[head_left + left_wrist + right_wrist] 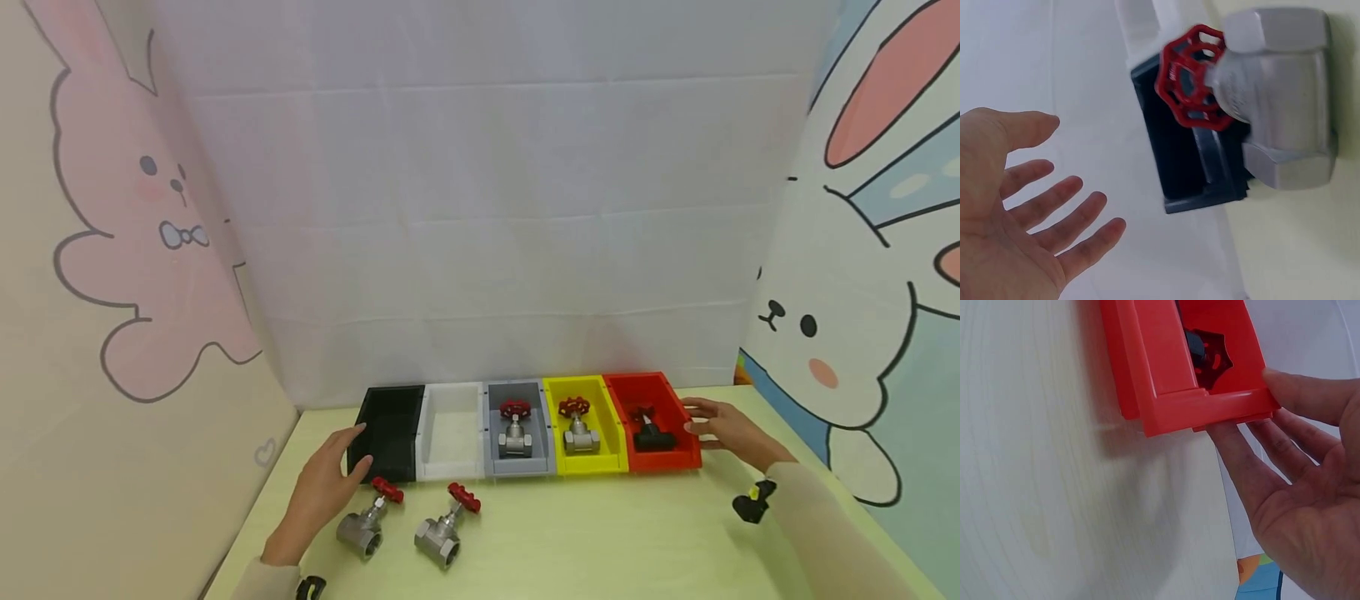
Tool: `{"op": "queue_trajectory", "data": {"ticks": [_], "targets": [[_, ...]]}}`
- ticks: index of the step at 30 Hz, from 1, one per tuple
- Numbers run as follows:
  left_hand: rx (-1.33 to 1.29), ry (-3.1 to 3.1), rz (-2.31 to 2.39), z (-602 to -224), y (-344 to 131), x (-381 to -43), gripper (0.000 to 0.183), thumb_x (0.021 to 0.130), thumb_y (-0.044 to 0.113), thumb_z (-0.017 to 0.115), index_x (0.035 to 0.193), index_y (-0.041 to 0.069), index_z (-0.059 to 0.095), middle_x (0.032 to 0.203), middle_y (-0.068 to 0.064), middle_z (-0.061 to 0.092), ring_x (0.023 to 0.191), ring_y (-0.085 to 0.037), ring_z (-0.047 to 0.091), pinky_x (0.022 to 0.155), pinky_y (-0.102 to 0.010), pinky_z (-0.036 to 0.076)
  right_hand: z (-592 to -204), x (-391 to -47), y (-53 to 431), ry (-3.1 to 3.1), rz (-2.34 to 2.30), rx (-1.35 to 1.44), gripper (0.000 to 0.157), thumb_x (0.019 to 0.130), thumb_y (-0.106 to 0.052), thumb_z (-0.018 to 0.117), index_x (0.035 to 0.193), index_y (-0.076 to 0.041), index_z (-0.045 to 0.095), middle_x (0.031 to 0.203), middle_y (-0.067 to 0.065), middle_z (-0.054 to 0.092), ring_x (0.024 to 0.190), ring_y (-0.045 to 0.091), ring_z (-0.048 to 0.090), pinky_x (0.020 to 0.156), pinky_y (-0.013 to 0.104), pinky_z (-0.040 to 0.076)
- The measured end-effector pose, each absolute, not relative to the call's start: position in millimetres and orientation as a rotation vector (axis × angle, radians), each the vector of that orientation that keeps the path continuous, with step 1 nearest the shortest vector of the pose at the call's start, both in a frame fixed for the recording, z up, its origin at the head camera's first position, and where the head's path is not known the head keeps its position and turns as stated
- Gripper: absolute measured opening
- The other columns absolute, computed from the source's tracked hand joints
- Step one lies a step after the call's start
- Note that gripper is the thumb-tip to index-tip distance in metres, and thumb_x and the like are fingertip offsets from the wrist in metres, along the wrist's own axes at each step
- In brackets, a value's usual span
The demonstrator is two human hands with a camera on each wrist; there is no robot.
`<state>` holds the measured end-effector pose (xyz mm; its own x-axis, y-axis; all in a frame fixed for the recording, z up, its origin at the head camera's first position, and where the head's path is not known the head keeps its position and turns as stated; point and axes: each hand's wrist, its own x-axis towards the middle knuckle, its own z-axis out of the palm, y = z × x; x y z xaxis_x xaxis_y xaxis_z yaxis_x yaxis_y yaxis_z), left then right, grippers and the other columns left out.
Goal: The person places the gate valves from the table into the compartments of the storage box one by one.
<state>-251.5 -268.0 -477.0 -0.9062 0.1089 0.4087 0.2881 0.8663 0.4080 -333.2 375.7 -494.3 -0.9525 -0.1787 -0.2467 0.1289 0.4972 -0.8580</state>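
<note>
Watching remotely, I had R hand (729, 428) pinching red bin (664, 462) at rim, L hand (324, 477) loose nr blk bin (393, 421); judged light, even pressure best vs. tilting.

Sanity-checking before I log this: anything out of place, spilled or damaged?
Two metal valves lie loose on the table, in front of the black bin and white bin; they look out of place because three other valves sit one each in the gray bin, yellow bin and red bin. No spill or damage is visible.
</note>
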Motion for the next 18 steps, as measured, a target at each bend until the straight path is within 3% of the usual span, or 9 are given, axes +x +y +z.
{"op": "queue_trajectory", "data": {"ticks": [11,18], "targets": [[-0.437,-2.666,-0.544,-459,-243,-226,0.061,0.084,0.039,0.067,0.140,0.029,0.042,0.136,-0.004,0.051,0.116,-0.027,0.057,0.081,-0.042,0.052,-494,-332,373,2.448,-1.424,-0.041,0.064,0.093,-0.021,0.054,0.146,-0.002,0.023,0.147,0.029,0.028,0.126,0.042,0.044,0.092,0.048,0.050],[-0.657,-2.714,-0.373,-458,-228,-216,0.076,0.075,0.043,0.074,0.141,0.029,0.041,0.141,0.003,0.046,0.125,-0.018,0.050,0.075,-0.027,0.054,-493,-334,374,2.454,-1.412,-0.042,0.067,0.092,-0.022,0.056,0.146,-0.001,0.022,0.147,0.030,0.026,0.126,0.043,0.044,0.091,0.047,0.050]]}}
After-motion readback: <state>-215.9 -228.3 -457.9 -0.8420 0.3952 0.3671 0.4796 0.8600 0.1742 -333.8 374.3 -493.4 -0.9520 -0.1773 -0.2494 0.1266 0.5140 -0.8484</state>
